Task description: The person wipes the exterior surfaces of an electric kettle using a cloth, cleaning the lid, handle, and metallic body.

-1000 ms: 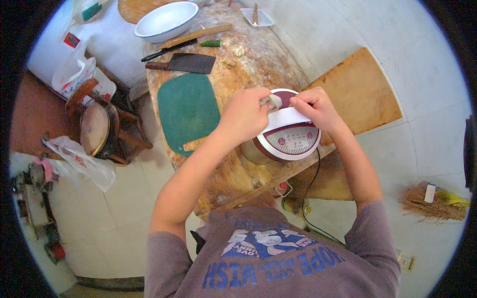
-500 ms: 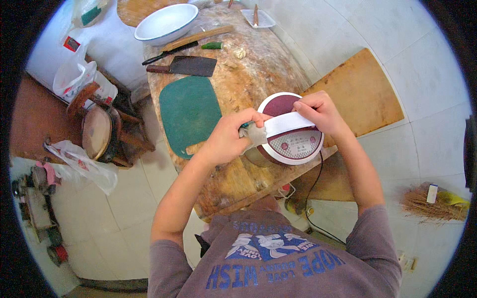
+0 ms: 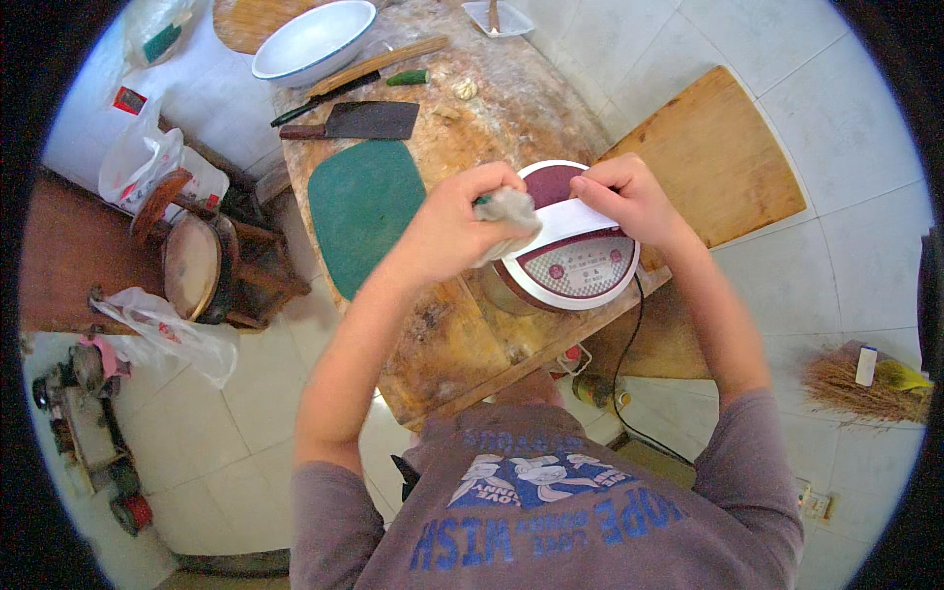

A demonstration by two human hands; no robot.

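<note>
A round maroon-and-white electric appliance (image 3: 580,275) with a button panel stands near the front right edge of the worn wooden table (image 3: 442,364). Across its top runs a white handle (image 3: 562,223). My right hand (image 3: 637,200) is closed on the right end of this handle, thumb on top. A crumpled greyish cloth (image 3: 508,218), smeared by motion, is bunched in my left hand (image 3: 462,221) at the handle's left end. A bit of green shows between those fingers. From the appliance's right side a black cord (image 3: 625,369) hangs down.
A green cutting board (image 3: 364,211) lies left of my left hand. Beyond it are a cleaver (image 3: 369,120), a wooden stick (image 3: 383,64), a green vegetable piece (image 3: 408,77) and a white enamel basin (image 3: 315,44). A wooden board (image 3: 718,157) stands right; a stool (image 3: 197,261) is left.
My left hand and the cloth have shifted slightly up, and the cloth is more blurred. My right hand keeps its hold on the handle. The whole view has shifted a little.
</note>
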